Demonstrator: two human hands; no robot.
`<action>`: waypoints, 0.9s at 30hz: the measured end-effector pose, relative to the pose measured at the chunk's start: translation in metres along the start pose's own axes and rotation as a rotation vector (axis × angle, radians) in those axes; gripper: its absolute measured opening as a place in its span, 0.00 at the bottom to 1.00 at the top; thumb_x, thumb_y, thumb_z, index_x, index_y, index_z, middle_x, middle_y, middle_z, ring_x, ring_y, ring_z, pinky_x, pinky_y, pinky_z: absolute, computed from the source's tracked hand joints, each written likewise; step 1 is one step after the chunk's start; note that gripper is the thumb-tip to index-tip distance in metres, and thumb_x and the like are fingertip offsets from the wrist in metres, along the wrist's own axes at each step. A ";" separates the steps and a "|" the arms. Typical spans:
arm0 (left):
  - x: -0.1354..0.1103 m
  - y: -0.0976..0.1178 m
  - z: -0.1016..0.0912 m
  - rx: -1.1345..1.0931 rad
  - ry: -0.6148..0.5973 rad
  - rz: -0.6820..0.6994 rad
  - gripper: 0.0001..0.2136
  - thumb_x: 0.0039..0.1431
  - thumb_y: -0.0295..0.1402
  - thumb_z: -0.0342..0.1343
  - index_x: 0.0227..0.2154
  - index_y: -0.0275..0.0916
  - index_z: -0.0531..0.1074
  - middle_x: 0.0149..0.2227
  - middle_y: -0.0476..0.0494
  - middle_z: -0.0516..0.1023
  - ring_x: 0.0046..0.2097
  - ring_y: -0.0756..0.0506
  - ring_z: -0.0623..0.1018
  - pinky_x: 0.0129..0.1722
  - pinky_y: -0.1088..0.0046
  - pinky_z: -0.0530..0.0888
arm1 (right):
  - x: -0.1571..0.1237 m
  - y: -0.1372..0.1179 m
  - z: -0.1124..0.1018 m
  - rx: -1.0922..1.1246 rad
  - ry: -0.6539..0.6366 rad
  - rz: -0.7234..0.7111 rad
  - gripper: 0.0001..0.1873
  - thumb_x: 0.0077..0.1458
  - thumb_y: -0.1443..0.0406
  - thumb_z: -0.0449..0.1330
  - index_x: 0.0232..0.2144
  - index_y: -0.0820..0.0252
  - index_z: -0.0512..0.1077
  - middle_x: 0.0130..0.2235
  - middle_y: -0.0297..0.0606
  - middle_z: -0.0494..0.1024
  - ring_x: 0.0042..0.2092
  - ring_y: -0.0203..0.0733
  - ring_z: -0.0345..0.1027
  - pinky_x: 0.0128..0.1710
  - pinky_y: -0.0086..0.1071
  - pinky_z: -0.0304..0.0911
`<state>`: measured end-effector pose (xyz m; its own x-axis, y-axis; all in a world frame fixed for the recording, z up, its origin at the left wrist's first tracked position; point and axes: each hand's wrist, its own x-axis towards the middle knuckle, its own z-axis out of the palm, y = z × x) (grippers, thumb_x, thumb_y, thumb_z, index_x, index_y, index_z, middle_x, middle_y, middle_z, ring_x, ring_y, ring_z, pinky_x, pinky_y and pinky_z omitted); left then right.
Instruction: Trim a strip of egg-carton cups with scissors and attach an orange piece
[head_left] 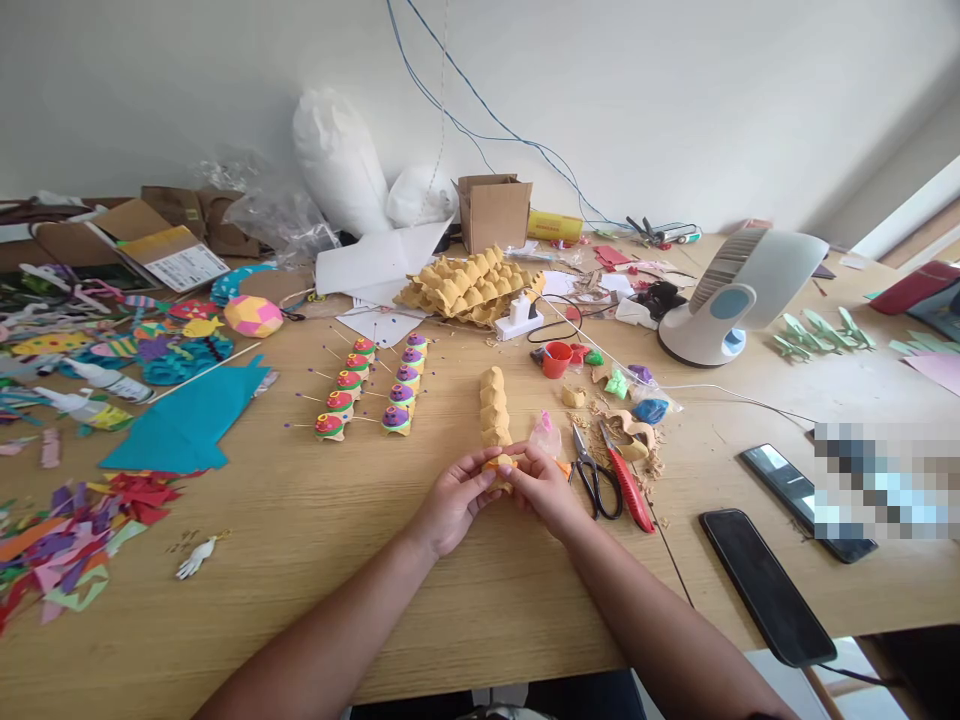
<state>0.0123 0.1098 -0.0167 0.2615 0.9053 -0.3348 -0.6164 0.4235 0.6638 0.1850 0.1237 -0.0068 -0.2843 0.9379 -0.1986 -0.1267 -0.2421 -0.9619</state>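
A strip of tan egg carton [493,405] lies lengthwise in front of me, its bumps facing up. At its near end, my left hand [456,502] and my right hand [546,488] meet, thumbs and fingers closed around the last bump. A flat orange piece [491,463], which looks like soft clay, shows between the fingertips on that bump. The fingers hide much of this end. Just right of my right hand lie black-handled scissors [596,485] and a red utility knife [630,490]. Pink clay in a clear bag [545,436] sits close by the fingers.
Two decorated carton strips, one red-faced [349,380] and one purple-faced [406,375], bristle with pins at the left. Behind are stacked egg trays [472,285] and a power strip [519,318]. A red cup [556,360], a white fan [739,290] and phones [765,585] stand or lie rightward.
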 end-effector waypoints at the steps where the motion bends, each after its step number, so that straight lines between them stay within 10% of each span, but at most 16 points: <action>1: 0.000 0.000 0.000 0.005 0.003 -0.003 0.18 0.51 0.30 0.77 0.45 0.40 0.84 0.46 0.43 0.87 0.43 0.48 0.84 0.41 0.75 0.80 | 0.000 -0.001 0.000 0.002 0.006 0.007 0.28 0.52 0.43 0.72 0.42 0.56 0.73 0.22 0.24 0.69 0.19 0.30 0.58 0.19 0.26 0.48; 27: -0.001 0.011 0.003 -0.132 0.066 -0.068 0.06 0.62 0.25 0.67 0.42 0.35 0.83 0.40 0.43 0.87 0.36 0.49 0.84 0.29 0.79 0.81 | 0.002 0.001 -0.003 0.203 -0.016 0.092 0.30 0.49 0.43 0.73 0.42 0.59 0.78 0.25 0.28 0.75 0.20 0.29 0.64 0.19 0.26 0.43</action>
<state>0.0076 0.1140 -0.0068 0.2591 0.8686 -0.4223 -0.6922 0.4719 0.5461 0.1868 0.1263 -0.0086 -0.3188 0.9058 -0.2793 -0.2879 -0.3733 -0.8819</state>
